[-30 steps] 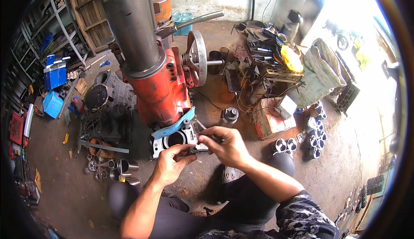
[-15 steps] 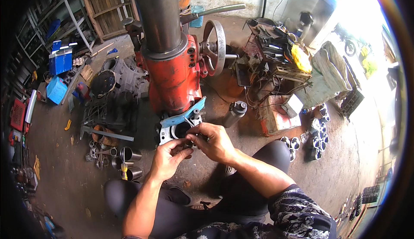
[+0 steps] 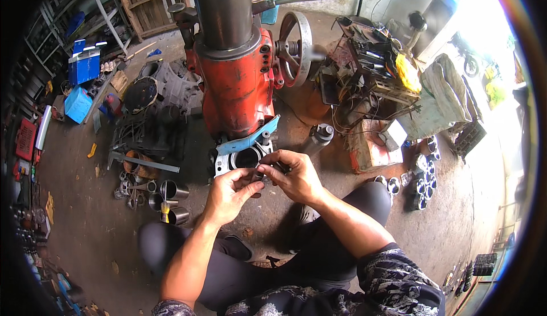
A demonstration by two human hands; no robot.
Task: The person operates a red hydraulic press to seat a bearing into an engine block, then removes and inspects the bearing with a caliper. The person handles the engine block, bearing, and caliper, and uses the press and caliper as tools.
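My left hand (image 3: 229, 197) and my right hand (image 3: 293, 176) meet fingertip to fingertip, each closed in a pinch. Between them is something small and dark that I cannot make out. Just beyond the fingers lies a silver metal engine cylinder block (image 3: 223, 165) with a round open bore (image 3: 247, 157). A light blue metal piece (image 3: 250, 137) rests along its far side. Above it stands a red boring machine (image 3: 236, 82) with a thick dark steel column (image 3: 222, 11) and a handwheel (image 3: 296, 48) at its right.
Left of my hands are metal cylinder sleeves (image 3: 174, 190), a brush (image 3: 164, 210) and a caliper (image 3: 145, 162). A grey bottle (image 3: 320, 137) stands right of the block. Several pistons (image 3: 424, 182) and a worn red-and-white box (image 3: 370, 148) sit farther right, before a cluttered tool table (image 3: 370, 59).
The view has shifted, so the scene sits a little farther right. My joined hands have drawn slightly back toward me from the block, and more of the bore shows.
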